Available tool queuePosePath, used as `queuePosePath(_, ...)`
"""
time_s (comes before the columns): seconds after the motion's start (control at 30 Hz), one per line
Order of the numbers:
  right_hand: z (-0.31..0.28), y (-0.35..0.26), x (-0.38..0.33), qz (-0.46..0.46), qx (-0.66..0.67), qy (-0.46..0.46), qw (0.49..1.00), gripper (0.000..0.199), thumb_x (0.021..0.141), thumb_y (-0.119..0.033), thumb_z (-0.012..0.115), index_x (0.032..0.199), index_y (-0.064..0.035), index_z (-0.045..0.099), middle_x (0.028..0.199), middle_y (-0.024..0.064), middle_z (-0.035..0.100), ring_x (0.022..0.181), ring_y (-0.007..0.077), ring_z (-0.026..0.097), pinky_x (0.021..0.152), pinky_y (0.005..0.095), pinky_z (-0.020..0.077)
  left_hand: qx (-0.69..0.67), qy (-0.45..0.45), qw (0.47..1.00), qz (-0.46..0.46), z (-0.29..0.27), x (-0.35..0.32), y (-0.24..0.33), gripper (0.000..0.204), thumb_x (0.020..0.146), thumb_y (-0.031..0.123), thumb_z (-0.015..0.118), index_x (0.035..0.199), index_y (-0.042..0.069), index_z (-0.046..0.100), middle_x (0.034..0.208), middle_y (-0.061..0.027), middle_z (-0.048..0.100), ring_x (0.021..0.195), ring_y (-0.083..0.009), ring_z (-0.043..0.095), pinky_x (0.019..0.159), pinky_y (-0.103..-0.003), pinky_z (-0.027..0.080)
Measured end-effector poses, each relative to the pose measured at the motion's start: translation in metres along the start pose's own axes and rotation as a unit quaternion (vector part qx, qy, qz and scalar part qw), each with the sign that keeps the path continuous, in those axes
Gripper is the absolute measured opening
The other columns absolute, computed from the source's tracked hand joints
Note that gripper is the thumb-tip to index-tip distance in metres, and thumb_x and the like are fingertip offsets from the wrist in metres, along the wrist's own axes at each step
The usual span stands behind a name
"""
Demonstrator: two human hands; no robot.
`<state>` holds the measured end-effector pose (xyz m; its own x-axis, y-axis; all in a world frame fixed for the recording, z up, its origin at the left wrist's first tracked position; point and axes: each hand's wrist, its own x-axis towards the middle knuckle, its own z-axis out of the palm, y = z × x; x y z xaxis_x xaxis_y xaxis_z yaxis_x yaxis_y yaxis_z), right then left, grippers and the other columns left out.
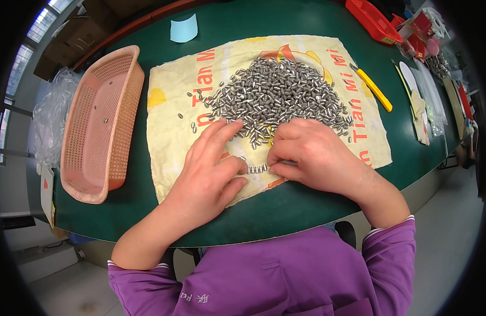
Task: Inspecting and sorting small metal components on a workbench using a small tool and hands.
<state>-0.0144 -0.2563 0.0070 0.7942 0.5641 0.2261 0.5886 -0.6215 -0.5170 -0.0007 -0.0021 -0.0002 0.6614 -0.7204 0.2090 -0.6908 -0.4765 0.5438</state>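
Note:
A heap of small grey metal parts (280, 92), short and barrel-like, lies on a cream cloth (169, 142) with orange print. Just in front of the heap, a short row of the same metal parts (257, 169) lies side by side between my hands. My left hand (209, 166) has its thumb and index finger closed at the row's left end, while its other fingers reach out toward the heap's edge. At the right end, my right hand (311, 152) is curled with thumb and index finger against the row. Both palms face down, so the finger pads are hidden.
A pink plastic basket (90, 181) with a few parts inside stands on the left of the green table (227, 20). A yellow utility knife (375, 90) lies by the cloth's right edge. Farther off are a blue paper (184, 29), a red tray (372, 21) and clear plastic bags (56, 116).

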Motion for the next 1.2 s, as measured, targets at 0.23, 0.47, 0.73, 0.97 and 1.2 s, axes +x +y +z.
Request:
queuePosePath(0.23,0.0021,0.0008,-0.0009,-0.015,-0.014,0.005,1.0,0.012,0.078,-0.013,0.081,0.084,-0.0099,0.071,0.088,0.0038,0.064,0.089,0.0261,0.064,0.077,0.0403,0.0521,0.012,-0.003,1.0,-0.001,-0.0009,-0.0003,0.0007,0.025,0.075,0.004,0.083,0.094,0.005,0.066,0.154,-0.022,0.044,0.144,-0.0453,0.04,0.115,-0.053,0.038)
queuePosePath(0.47,0.0056,0.0018,-0.002,-0.02,0.004,0.01,1.0,0.008,0.081,-0.016,0.075,0.082,-0.0103,0.07,0.088,0.0058,0.063,0.089,0.0276,0.063,0.077,0.0427,0.0517,0.02,-0.006,1.0,-0.008,-0.0009,-0.0001,0.0004,0.024,0.076,0.004,0.082,0.093,0.006,0.066,0.155,-0.0205,0.043,0.144,-0.0447,0.04,0.11,-0.051,0.044)
queuePosePath(0.73,0.0059,-0.0003,-0.0011,-0.021,0.008,0.014,1.0,0.008,0.08,-0.015,0.075,0.082,-0.0093,0.07,0.088,0.0065,0.063,0.089,0.0284,0.064,0.078,0.0434,0.0523,0.018,-0.005,1.0,-0.012,-0.001,-0.0005,0.0,0.023,0.077,0.005,0.082,0.094,0.005,0.066,0.154,-0.0204,0.044,0.144,-0.0454,0.04,0.112,-0.052,0.041)
queuePosePath(0.97,0.0063,0.0008,-0.0008,-0.02,0.009,0.012,1.0,0.009,0.08,-0.016,0.075,0.083,-0.0094,0.071,0.088,0.0064,0.063,0.09,0.0288,0.064,0.079,0.0433,0.0525,0.012,-0.003,1.0,-0.007,-0.0007,-0.0008,-0.001,0.025,0.077,0.007,0.082,0.096,0.004,0.066,0.152,-0.0221,0.045,0.143,-0.0462,0.041,0.113,-0.054,0.039)
queuePosePath(1.2,0.0013,0.0048,0.001,-0.016,0.007,0.057,0.998,0.007,0.08,-0.015,0.075,0.083,-0.0098,0.071,0.088,0.0066,0.064,0.09,0.0287,0.065,0.079,0.0432,0.0533,-0.045,0.027,0.999,-0.004,0.006,0.0045,-0.002,0.033,0.074,0.009,0.086,0.099,0.006,0.065,0.154,-0.0242,0.041,0.143,-0.0478,0.039,0.113,-0.055,0.039)
